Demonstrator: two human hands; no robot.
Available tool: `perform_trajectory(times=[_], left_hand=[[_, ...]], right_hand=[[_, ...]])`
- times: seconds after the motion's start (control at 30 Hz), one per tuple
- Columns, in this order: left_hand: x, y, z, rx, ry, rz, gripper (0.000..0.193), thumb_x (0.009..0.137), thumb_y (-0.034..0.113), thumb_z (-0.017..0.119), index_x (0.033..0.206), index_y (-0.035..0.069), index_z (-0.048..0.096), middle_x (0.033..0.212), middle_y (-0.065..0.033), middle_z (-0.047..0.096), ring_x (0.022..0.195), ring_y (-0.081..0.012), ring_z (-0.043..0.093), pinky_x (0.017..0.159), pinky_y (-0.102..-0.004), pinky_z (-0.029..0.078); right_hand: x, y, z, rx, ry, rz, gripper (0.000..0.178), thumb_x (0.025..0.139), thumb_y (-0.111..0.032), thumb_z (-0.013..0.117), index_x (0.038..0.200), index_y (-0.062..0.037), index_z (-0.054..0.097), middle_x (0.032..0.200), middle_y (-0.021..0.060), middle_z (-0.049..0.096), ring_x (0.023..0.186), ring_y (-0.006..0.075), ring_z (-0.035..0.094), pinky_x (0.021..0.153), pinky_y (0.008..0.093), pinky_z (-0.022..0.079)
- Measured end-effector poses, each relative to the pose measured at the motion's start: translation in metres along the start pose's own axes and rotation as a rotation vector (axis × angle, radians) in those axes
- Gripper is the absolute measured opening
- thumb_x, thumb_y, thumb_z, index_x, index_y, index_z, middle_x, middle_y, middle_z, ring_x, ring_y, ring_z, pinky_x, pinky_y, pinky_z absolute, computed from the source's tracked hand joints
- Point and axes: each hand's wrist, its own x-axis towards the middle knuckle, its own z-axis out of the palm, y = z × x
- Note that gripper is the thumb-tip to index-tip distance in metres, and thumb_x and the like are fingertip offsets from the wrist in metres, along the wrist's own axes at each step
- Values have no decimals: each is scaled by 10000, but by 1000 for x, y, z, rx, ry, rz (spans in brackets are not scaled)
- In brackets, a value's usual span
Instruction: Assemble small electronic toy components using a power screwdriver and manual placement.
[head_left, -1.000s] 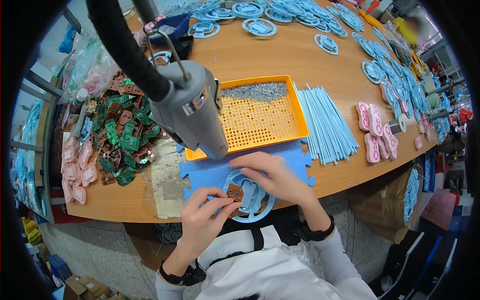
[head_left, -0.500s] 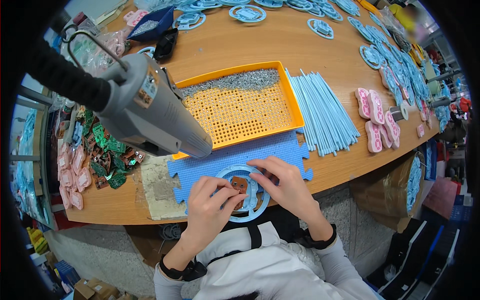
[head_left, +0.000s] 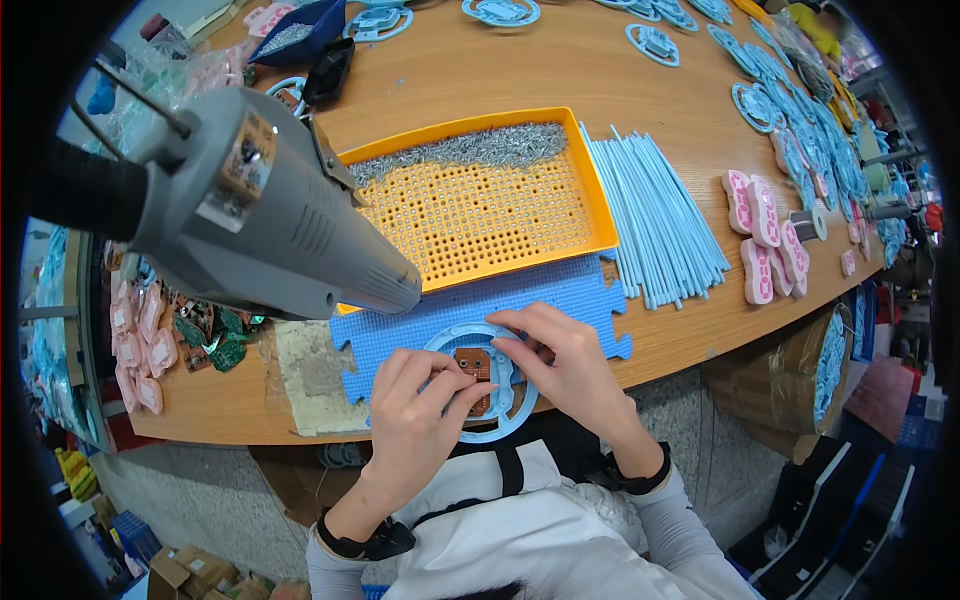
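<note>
Circuit board (head_left: pixel 473 362), copper-brown and flat, sits inside a light-blue plastic ring-shaped frame (head_left: pixel 497 434), left of its middle. The left hand (head_left: pixel 415 410) has its thumb and forefinger narrowed onto the board; from where I stand, I cannot tell whether that grip pinches or presses. The right hand (head_left: pixel 575 365) holds the frame's far rim between thumb and fingers. Beneath is a blue textured foam mat (head_left: pixel 585 295). Beyond stands a perforated yellow tray (head_left: pixel 597 195) with silver screws (head_left: pixel 470 150), beside pale-blue slender rods (head_left: pixel 660 220) on the brown wooden surface (head_left: pixel 430 90).
</note>
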Motion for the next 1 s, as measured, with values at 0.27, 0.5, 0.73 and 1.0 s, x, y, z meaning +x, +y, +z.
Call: perform_trajectory(times=[0.27,0.5,0.73,1.0], left_hand=[[-1,0,1,5,-6,11,192,666,127,795,716,34,635,793,-40,578,756,-226,528,661,-351,409],[3,-3,-2,22,-47,86,207,650,115,795,752,22,640,857,-52,608,807,-240,553,678,-364,434],[3,-6,-7,-3,-102,129,299,630,157,810,840,14,653,981,-81,630,918,-271,587,752,-376,491],[-12,-4,-5,145,-117,115,452,600,212,837,950,11,635,1079,-109,626,1003,-314,584,845,-413,441]], right_hand=[[3,2,1,-17,-13,-24,218,840,-43,674,1050,9,640,815,130,586,666,281,579,591,349,461],[9,1,-1,-56,-51,-68,217,837,-43,668,1045,10,639,815,144,581,694,321,586,606,372,465],[14,8,-1,-37,-45,-103,225,828,-52,692,1047,-9,668,814,107,608,649,207,574,577,299,455],[18,-1,-55,-90,13,14,127,851,-89,668,936,4,661,878,136,652,724,280,641,644,337,509]])
